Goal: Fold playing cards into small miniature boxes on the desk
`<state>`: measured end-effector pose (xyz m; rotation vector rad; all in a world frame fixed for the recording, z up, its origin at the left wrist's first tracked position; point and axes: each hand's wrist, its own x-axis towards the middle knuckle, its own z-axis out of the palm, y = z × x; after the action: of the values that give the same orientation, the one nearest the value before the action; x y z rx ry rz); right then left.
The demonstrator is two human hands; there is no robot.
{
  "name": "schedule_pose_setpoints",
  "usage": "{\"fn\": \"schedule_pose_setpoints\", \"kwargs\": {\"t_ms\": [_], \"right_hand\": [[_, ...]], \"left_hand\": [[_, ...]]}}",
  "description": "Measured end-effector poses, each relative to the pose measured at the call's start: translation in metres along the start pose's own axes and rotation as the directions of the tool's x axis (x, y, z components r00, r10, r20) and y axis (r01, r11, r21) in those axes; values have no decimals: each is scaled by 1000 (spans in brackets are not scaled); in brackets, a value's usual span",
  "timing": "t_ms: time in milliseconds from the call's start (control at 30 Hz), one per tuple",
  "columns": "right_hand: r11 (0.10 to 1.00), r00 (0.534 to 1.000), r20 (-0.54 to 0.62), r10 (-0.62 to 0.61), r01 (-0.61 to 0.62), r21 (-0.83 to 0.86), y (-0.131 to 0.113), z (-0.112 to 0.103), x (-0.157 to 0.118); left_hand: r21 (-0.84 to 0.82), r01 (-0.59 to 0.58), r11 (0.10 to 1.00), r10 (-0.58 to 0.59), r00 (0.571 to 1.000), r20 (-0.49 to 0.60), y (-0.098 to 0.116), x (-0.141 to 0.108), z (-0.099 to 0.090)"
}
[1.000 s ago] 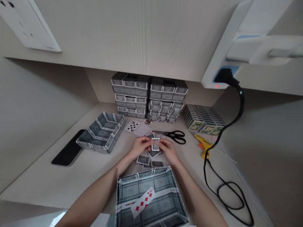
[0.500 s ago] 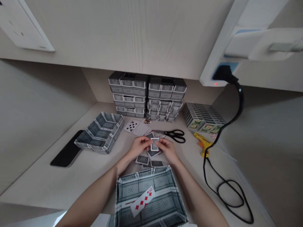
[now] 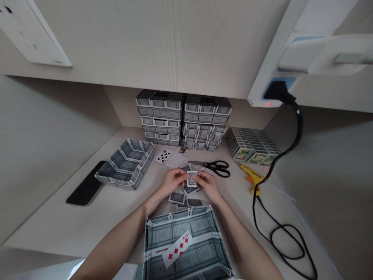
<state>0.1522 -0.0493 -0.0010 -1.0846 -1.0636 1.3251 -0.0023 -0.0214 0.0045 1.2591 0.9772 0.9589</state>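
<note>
A small piece of playing card [image 3: 192,179], patterned back showing, is pinched between my two hands. My left hand [image 3: 174,181] grips its left edge, and my right hand [image 3: 208,182] has its right edge between thumb and fingers. Beneath and around it lie more cards [image 3: 176,198], back up, several of them overlapping. Closest to me, between my forearms, stands an open box made of cards [image 3: 201,245]. A cut strip of a red diamond card [image 3: 178,249] rests inside that box.
Black-handled scissors [image 3: 218,168] lie behind my right hand. A yellow glue gun [image 3: 253,178] and black cable [image 3: 279,225] are on the right. A card tray [image 3: 140,165] overlaps a phone [image 3: 84,186] on the left. Stacked card boxes [image 3: 163,112] and packed decks [image 3: 252,146] stand behind.
The whole view has shifted slightly, so everything appears a little further right. Both hands keep the same pinch on the card piece.
</note>
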Motion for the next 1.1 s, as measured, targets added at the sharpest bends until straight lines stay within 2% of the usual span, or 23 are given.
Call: {"fn": "schedule_pose_setpoints", "kwargs": {"t_ms": [300, 1100], "right_hand": [[999, 999, -11, 45, -45, -8, -2, 0, 1], [999, 999, 7, 35, -35, -17, -1, -1, 3]], "left_hand": [[-2, 12, 1000, -11, 1000, 23, 1, 0, -1], [-15, 15, 1000, -14, 999, 33, 3, -2, -1]]}}
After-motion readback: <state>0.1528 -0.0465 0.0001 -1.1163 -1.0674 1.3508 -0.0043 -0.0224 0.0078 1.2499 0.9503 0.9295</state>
